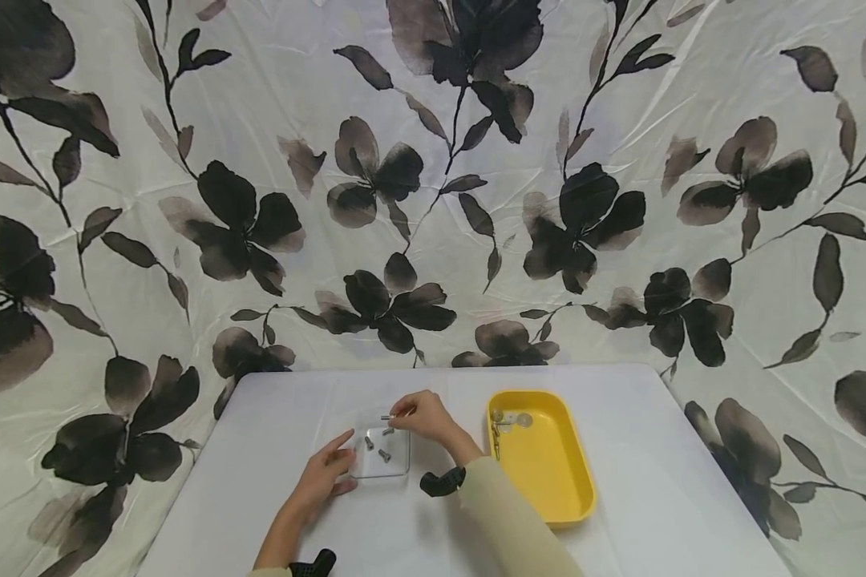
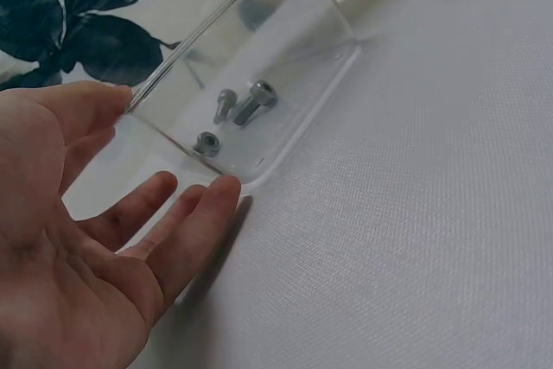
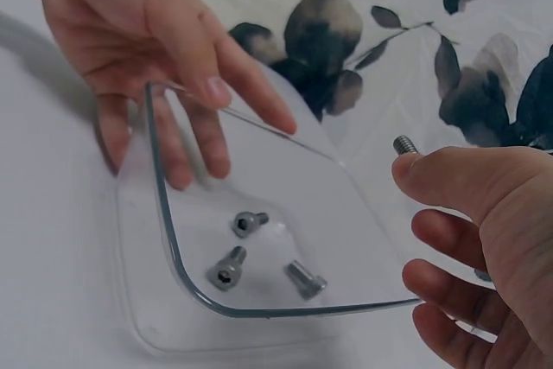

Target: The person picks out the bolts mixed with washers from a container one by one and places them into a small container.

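Hands are working over a white table (image 1: pixel 274 417) at lower centre, beside a yellow tray (image 1: pixel 556 481). The left hand (image 1: pixel 325 474), fingers straight, is steadying a clear dish (image 1: pixel 382 463) holding three bolts (image 3: pixel 226 270). The right hand (image 1: pixel 422 414) is pinching a fourth bolt (image 3: pixel 404 144) above its rim; releasing it low over the dish would likely stop it bouncing out.
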Demonstrator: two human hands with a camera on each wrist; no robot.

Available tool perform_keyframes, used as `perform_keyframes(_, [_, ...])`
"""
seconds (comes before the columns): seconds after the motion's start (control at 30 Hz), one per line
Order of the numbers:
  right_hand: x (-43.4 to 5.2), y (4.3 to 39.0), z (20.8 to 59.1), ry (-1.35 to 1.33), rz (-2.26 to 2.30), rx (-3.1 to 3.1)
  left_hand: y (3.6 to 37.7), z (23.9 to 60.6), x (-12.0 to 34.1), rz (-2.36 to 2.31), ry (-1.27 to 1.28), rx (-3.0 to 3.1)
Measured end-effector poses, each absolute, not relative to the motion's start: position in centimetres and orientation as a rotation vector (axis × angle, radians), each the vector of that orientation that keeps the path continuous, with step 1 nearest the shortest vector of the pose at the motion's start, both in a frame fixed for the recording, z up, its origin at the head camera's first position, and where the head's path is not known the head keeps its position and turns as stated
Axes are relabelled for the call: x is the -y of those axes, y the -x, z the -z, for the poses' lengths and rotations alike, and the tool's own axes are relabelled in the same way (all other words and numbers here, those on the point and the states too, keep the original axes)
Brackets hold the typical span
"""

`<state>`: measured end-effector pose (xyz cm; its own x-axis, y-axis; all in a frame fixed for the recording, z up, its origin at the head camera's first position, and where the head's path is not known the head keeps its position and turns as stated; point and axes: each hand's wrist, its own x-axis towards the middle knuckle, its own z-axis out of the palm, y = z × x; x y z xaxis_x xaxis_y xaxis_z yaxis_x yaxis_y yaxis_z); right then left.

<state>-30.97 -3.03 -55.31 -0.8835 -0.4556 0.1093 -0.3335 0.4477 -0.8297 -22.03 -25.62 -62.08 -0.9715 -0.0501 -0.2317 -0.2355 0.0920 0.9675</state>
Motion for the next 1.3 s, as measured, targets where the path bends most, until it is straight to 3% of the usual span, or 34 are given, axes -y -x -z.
perform_keyframes(0.8, [3.9, 30.3, 56.2, 0.680, 1.445, -2.532, 21.8, 62.3, 25.5, -1.995, 0.274, -2.248])
perform_keyframes(1.3, [-0.7, 31.7, 53.6, 0.745, 1.384, -2.587, 22.1, 61.6, 25.1, -2.015, 0.264, -2.218])
